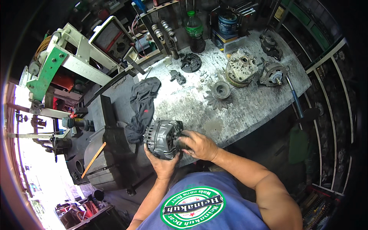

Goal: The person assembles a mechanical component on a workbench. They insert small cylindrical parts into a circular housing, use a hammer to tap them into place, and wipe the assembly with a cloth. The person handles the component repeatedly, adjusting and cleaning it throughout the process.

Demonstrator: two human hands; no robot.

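Note:
I hold a grey ribbed alternator (161,136) in front of my chest, at the near edge of a worn metal workbench (245,107). My left hand (164,164) cups it from below. My right hand (198,145) is wrapped around the black grooved pulley (183,140) on its right end. A dark crumpled rag (142,105) lies on the bench just behind the alternator.
On the bench lie a fan disc with a pulley (219,94), an open alternator housing (240,68), another housing part (273,73), a black round part (190,62) and small bolts. A green bottle (194,28) stands at the back. A black vise (111,136) sits to my left.

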